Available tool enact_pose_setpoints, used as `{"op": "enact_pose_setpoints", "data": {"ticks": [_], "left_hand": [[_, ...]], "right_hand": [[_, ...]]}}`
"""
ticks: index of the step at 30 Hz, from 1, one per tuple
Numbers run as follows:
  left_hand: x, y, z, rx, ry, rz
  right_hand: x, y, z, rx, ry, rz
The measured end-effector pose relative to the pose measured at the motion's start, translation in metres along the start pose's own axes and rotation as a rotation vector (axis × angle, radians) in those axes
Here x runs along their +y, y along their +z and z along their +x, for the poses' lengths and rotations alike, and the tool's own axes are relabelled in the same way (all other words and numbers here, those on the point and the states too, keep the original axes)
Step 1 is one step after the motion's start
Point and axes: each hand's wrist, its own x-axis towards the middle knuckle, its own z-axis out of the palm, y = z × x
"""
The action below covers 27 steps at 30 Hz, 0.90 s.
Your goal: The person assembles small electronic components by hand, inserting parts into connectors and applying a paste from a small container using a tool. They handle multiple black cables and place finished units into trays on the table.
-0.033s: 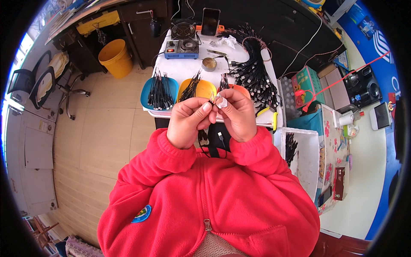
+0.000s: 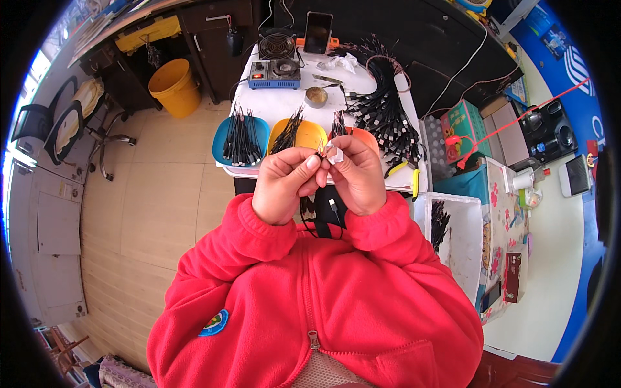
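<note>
My left hand (image 2: 284,184) and my right hand (image 2: 360,178) meet in front of my chest, over the table's near edge. Thumb and fingers of the left are pinched on the thin wire end of a black USB cable, whose plug (image 2: 333,204) dangles below. The right hand's fingers are closed at the same spot, with a white scrap or wrap (image 2: 336,154) at the fingertips; whether it is worn or held I cannot tell. Just beyond stand a blue tray (image 2: 218,143), a yellow tray (image 2: 315,133) and an orange tray (image 2: 369,140), all with black cables.
A large heap of black USB cables (image 2: 388,119) covers the table's right side. Yellow-handled cutters (image 2: 415,182) lie at its near right corner. A blue soldering station (image 2: 274,83), a small fan (image 2: 277,45), a round tin (image 2: 315,97) and a phone (image 2: 318,32) stand farther back. A white foam box (image 2: 464,223) is at right.
</note>
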Motion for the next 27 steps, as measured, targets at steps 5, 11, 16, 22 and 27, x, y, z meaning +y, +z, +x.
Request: {"op": "enact_pose_setpoints", "data": {"ticks": [5, 11, 16, 22, 27], "left_hand": [[0.001, -0.004, 0.002, -0.030, -0.061, 0.024], [0.001, -0.007, 0.001, -0.064, -0.129, 0.108], [-0.005, -0.010, 0.007, -0.060, -0.150, 0.147], [-0.007, -0.016, 0.012, -0.088, -0.175, 0.190], [-0.013, -0.016, 0.019, -0.068, -0.142, 0.166]], "right_hand": [[-0.002, -0.006, 0.000, -0.125, 0.121, 0.177], [-0.008, -0.019, 0.002, -0.182, 0.188, 0.085], [0.007, -0.033, 0.006, -0.201, 0.268, 0.291], [0.006, -0.040, 0.009, -0.154, 0.255, 0.143], [0.005, -0.042, 0.015, -0.170, 0.309, 0.249]]}}
